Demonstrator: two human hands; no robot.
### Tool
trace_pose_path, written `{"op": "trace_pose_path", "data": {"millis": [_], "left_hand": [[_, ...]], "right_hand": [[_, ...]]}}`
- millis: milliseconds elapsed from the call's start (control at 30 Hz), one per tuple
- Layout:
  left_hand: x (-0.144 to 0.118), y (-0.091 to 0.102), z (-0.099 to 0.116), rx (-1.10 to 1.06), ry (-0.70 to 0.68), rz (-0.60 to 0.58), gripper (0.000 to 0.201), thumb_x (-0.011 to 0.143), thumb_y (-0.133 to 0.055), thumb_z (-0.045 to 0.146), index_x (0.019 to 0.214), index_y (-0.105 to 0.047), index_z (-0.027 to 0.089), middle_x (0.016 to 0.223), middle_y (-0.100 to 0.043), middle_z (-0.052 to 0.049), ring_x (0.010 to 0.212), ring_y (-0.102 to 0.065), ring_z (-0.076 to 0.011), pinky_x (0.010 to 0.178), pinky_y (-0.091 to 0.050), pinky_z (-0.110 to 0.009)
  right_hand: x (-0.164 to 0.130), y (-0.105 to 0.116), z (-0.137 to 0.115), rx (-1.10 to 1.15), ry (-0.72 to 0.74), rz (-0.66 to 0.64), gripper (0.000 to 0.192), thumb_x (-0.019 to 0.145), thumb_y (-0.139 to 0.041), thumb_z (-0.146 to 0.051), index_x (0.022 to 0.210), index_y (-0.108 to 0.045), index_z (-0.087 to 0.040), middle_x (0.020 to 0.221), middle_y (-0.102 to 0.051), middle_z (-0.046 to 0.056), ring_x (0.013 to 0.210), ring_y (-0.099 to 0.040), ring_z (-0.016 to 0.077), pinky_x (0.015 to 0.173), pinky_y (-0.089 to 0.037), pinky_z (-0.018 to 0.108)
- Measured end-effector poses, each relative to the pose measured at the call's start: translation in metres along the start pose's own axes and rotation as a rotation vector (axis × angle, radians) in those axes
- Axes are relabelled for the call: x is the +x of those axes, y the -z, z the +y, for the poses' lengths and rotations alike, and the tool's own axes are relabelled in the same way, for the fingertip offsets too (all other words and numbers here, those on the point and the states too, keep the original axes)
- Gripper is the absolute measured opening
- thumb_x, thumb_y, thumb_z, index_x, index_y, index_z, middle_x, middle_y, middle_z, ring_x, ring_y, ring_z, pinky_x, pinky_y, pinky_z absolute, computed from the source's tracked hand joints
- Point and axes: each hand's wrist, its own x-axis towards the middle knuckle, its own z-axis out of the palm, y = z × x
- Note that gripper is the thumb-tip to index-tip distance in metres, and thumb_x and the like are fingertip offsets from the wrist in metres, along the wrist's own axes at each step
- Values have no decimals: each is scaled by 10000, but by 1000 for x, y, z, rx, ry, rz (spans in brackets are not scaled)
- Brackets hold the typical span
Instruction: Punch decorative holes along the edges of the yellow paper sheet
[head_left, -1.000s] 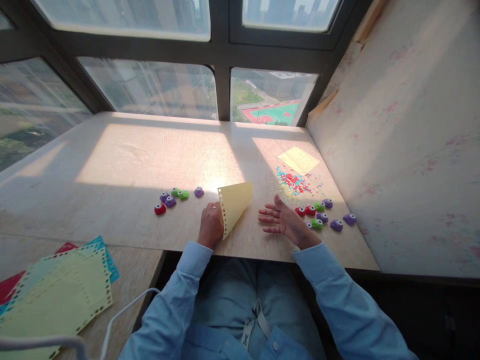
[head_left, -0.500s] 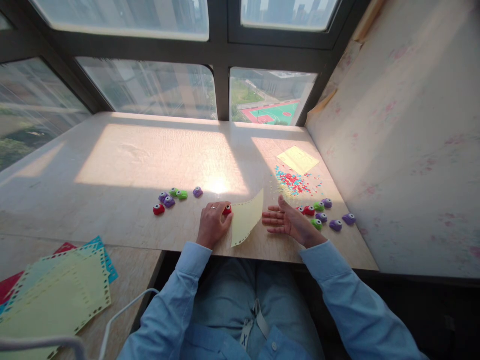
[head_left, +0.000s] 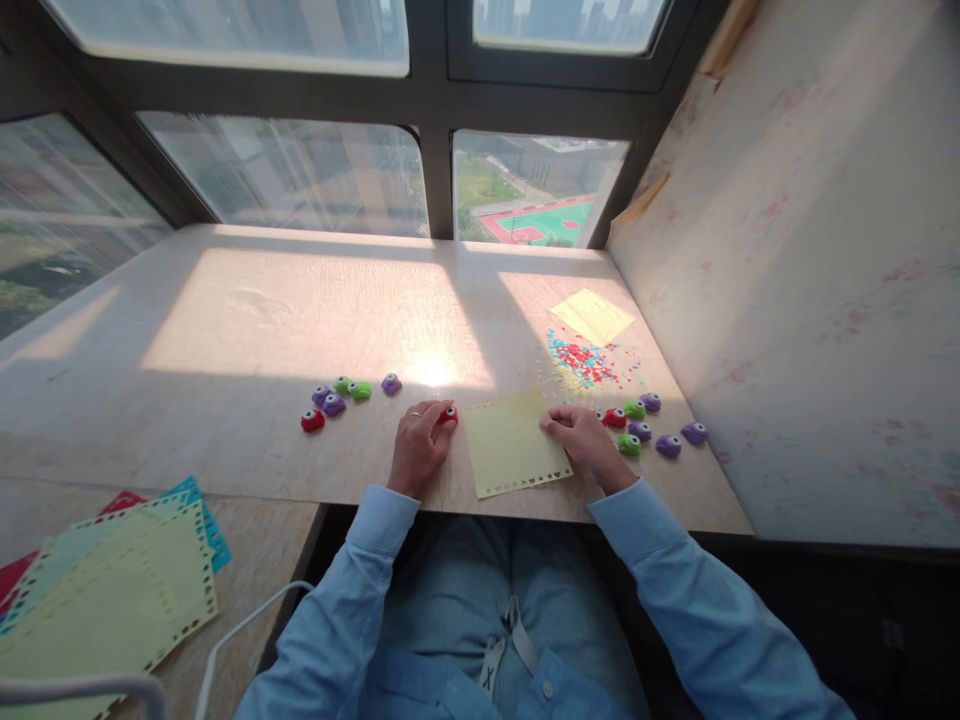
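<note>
With the yellow punched sheet (head_left: 513, 443) lying flat near the front edge of the tabletop (head_left: 247, 320), I keep my right hand (head_left: 587, 440) pressing its right border, fingers down, gripping nothing. My left hand (head_left: 417, 447) is closed around the red paper punch (head_left: 449, 415) just beside the sheet's left corner. Judgement: align the punch slot squarely on an unpunched edge, hold the sheet taut, and press straight down.

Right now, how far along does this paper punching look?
Two edges of the yellow sheet already show punched holes, and confetti lies piled behind it. In hand: the left hand touches a red punch while the right hand pins the sheet. The sheet's far and right edges look unpunched.
</note>
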Motion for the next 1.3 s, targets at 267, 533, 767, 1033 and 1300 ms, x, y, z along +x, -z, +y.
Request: {"op": "trace_pose_path", "data": {"millis": [267,533,767,1033,1300], "left_hand": [[1,1,-3,-47,38,-13,306,837,-544,97,1066,-701,224,1024,-748,-48,954,-647,-221,878,-518,-394],[1,0,-4,-32,54,-22,310,860,-544,131,1103,-710,225,990,-752,-52,938,-653,-220,864,-527,-387],[2,1,-2,-36,69,-15,323,857,-530,112,1098,-712,228,990,-751,-50,936,-653,-216,875,-532,-390],[2,1,-2,-46,59,-9,326,848,-540,101,1096,-712,224,988,-752,-46,930,-653,-209,872,-536,-381],[2,1,-2,-44,65,-8,312,858,-549,124,1105,-707,229,1009,-752,-45,950,-650,-211,890,-531,-386]], "right_hand": [[-4,-4,8,-1,51,33,284,721,-651,-389,871,-750,-170,784,-762,58,734,-685,235,649,-512,332],[-3,-6,9,-19,50,11,327,716,-626,-403,874,-749,-146,848,-769,88,701,-679,220,603,-515,312],[-4,-5,10,-24,49,26,338,721,-624,-402,897,-756,-145,856,-771,88,731,-692,224,629,-526,309],[-3,-4,12,-50,65,-9,350,739,-613,-403,921,-755,-140,876,-773,93,743,-703,235,631,-546,325],[-3,-4,12,-60,57,-9,346,743,-612,-413,915,-749,-145,880,-773,92,741,-709,236,630,-552,327]]}}
